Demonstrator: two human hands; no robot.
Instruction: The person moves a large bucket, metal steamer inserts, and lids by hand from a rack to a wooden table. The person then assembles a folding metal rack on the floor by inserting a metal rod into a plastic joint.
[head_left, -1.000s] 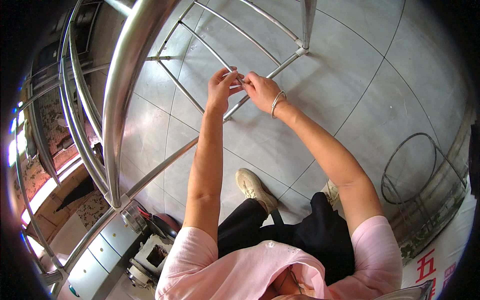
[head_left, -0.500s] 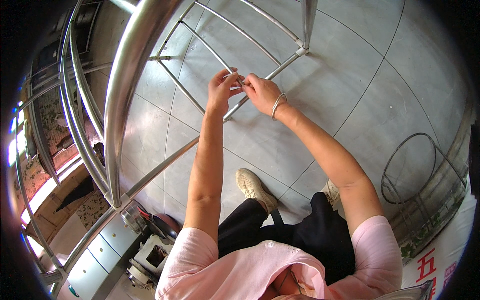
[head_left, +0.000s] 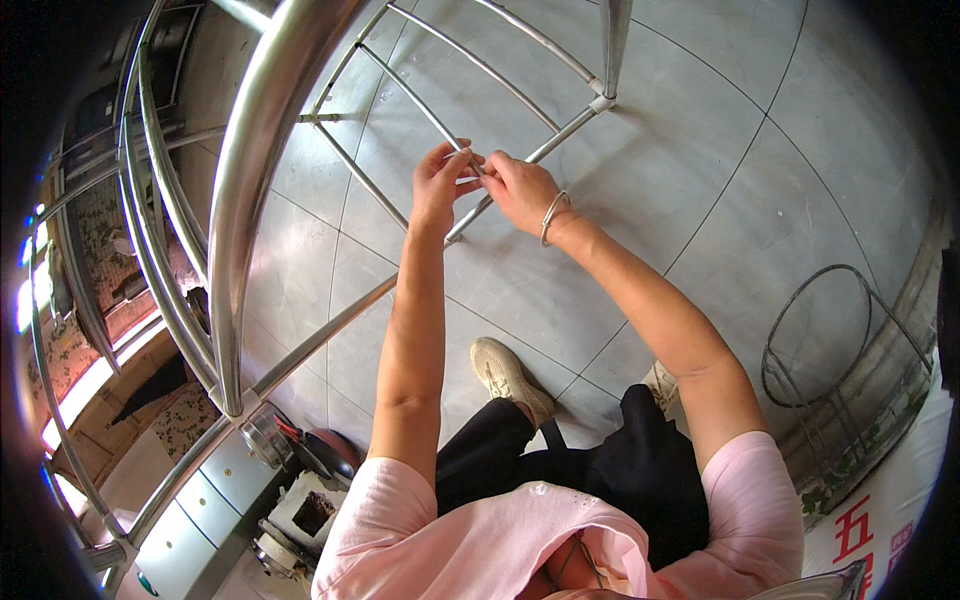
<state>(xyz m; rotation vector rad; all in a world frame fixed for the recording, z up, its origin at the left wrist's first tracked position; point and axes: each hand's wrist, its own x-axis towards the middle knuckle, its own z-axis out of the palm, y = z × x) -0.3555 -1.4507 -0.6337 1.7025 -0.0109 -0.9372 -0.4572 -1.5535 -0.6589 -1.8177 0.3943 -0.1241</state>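
My left hand [head_left: 437, 188] and my right hand [head_left: 521, 192] meet at the near end of a thin metal tube [head_left: 410, 93], one bar of a silvery tubular rack. The left fingers are curled around the tube, thumb on top. Right beside them, my right hand pinches the tube's end, and its fingers partly hide what lies between. Just beneath the hands runs a thicker crossbar [head_left: 566, 132], joined to an upright post [head_left: 617, 45] by a corner fitting [head_left: 601, 103]. Whether the tube's end touches this crossbar is hidden. A bangle circles my right wrist.
A thick shiny post [head_left: 250, 180] and curved metal tubes rise close on the left. Below them stand a blue-grey drawer cabinet [head_left: 178, 540] and a white block-like part [head_left: 298, 512]. A thin wire stand [head_left: 769, 355] leans at right. My shoes rest on grey floor tiles [head_left: 690, 150].
Both hands have shifted very slightly to the left while staying at the tube's end. The rack looks almost unmoved.
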